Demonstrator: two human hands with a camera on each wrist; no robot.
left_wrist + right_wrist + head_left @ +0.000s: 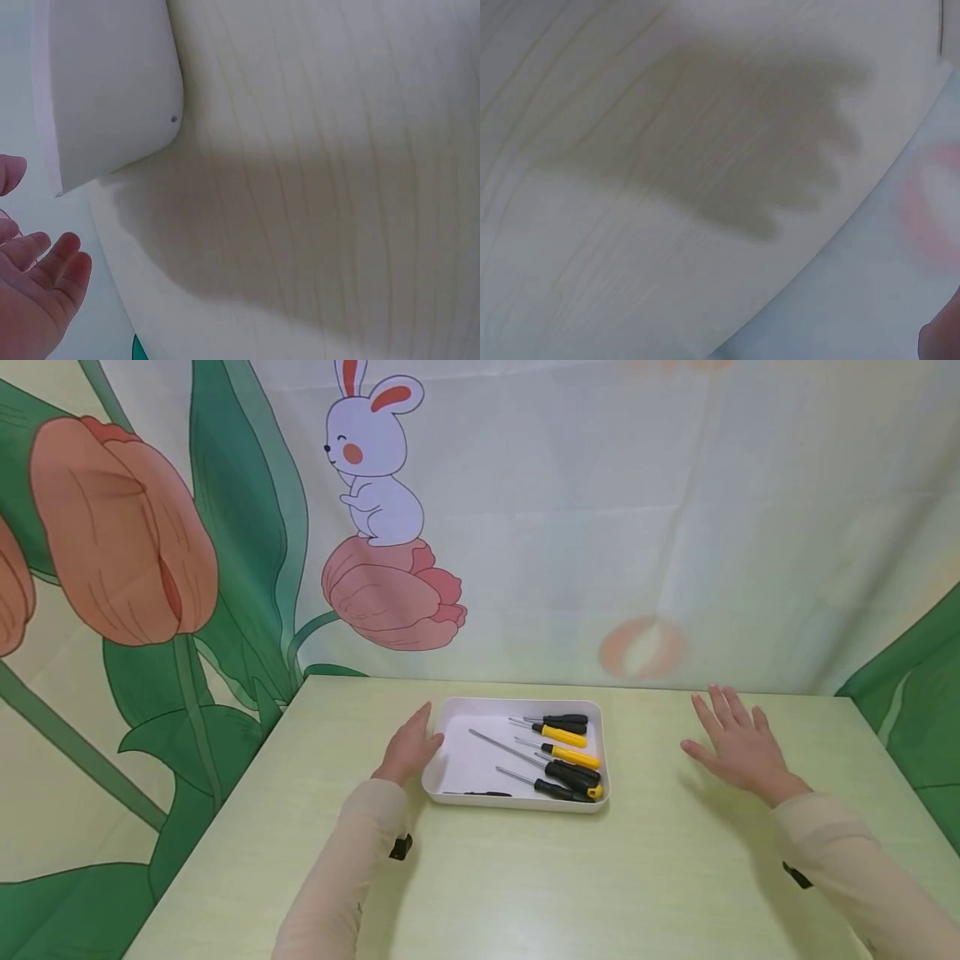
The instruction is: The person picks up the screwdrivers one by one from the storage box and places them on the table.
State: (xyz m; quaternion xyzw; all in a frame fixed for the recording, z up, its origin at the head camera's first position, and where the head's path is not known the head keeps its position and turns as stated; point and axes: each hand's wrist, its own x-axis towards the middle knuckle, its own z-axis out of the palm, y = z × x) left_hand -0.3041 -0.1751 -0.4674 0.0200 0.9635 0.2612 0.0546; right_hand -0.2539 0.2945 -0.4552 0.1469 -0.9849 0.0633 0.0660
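Note:
A white tray [480, 752] stands toward the back of the table and holds several screwdrivers. Some have black handles, like the long screwdriver [567, 774]; others are yellow, such as the yellow screwdriver [573, 756]. Along the tray's front wall lies a thin dark tool [487, 793], its kind unclear. My left hand [408, 745] is at the tray's left side; in the left wrist view its loosely bent fingers [64, 277] are beside the tray corner [120, 90], holding nothing. Well right of the tray, my right hand [742, 747] hovers over the table with spread fingers, casting a shadow.
The pale wood-grain table [540, 885] ends at a back edge against a hanging cloth [570, 527]. The cloth is printed with tulips and a rabbit [375, 468]. Dark clips or straps show below both sleeves.

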